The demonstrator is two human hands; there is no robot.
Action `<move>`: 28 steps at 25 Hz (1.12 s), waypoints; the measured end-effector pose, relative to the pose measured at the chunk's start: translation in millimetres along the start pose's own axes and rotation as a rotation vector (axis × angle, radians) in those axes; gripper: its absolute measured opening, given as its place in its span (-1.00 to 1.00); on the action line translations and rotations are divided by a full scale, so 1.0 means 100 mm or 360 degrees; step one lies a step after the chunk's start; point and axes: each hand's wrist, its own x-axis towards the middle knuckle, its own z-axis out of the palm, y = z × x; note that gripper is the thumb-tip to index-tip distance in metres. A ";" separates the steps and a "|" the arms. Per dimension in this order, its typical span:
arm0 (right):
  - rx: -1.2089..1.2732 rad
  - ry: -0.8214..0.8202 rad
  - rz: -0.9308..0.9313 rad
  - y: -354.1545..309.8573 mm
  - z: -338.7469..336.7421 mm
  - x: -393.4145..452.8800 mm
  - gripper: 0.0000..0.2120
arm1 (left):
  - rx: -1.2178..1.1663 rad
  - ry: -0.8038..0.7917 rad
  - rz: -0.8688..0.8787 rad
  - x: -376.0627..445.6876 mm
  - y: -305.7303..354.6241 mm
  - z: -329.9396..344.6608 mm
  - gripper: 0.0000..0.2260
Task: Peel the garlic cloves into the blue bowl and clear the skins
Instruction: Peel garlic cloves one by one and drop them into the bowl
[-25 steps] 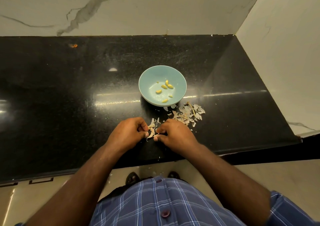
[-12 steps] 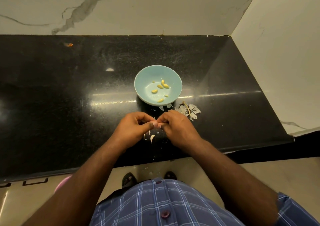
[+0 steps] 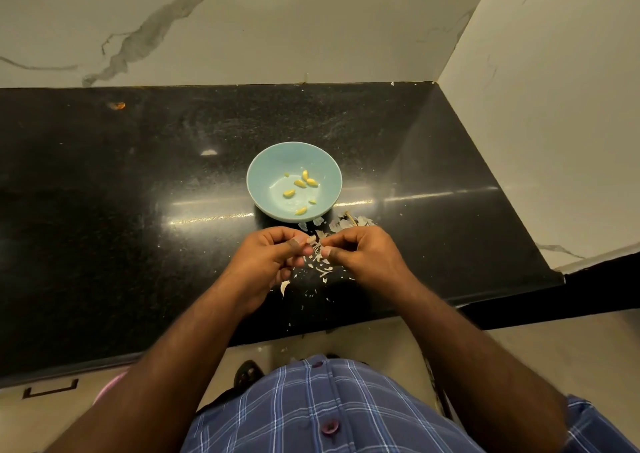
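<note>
Both hands, left (image 3: 266,262) and right (image 3: 363,256), pinched one garlic clove (image 3: 313,241); I judged its skin papery, brittle, best nipped at the tip.

Both forearms are reaching forward, converging; left hand (image 3: 268,260) and right hand (image 3: 363,256) are curling fingers, thumbs and fingertips pinching together between them.

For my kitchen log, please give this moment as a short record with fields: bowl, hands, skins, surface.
bowl: blue bowl, several peeled cloves inside
hands: left hand and right hand pinch a garlic clove between them
skins: loose skins beside the bowl, more under the hands
surface: black counter
</note>
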 end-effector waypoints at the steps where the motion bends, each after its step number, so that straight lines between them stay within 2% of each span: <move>1: -0.0068 0.0010 0.0005 0.01 -0.02 0.00 -0.92 | -0.0004 -0.0001 -0.0010 0.01 0.01 0.03 -0.89; 4: -0.0159 0.0060 0.0015 0.04 -0.08 0.01 -0.94 | -0.0047 -0.0014 -0.0054 0.05 0.01 0.09 -0.87; 7: 0.0333 0.0026 -0.0010 0.03 -0.08 0.01 -0.76 | -0.0175 -0.0098 -0.0086 0.04 -0.01 0.16 -0.83; 11: 0.0852 0.0003 -0.0070 0.01 0.01 -0.03 -0.81 | -0.0362 -0.0173 -0.0129 0.03 -0.03 0.25 -0.84; 14: 0.1062 0.0008 -0.0083 0.00 0.06 -0.08 -0.83 | -0.0241 -0.0098 -0.0072 0.03 -0.05 0.27 -0.87; 17: 0.0967 0.0106 -0.0121 -0.02 0.05 -0.08 -0.88 | -0.0157 0.0015 0.0044 0.01 -0.07 0.29 -0.92; 20: 0.0700 0.0179 -0.0235 -0.03 0.04 -0.08 -0.95 | -0.0141 0.0018 0.0155 -0.02 -0.04 0.25 -0.87; 28: 0.0537 0.0236 -0.0276 -0.05 0.06 -0.08 -0.96 | -0.0151 -0.0029 0.0168 -0.04 -0.04 0.20 -0.75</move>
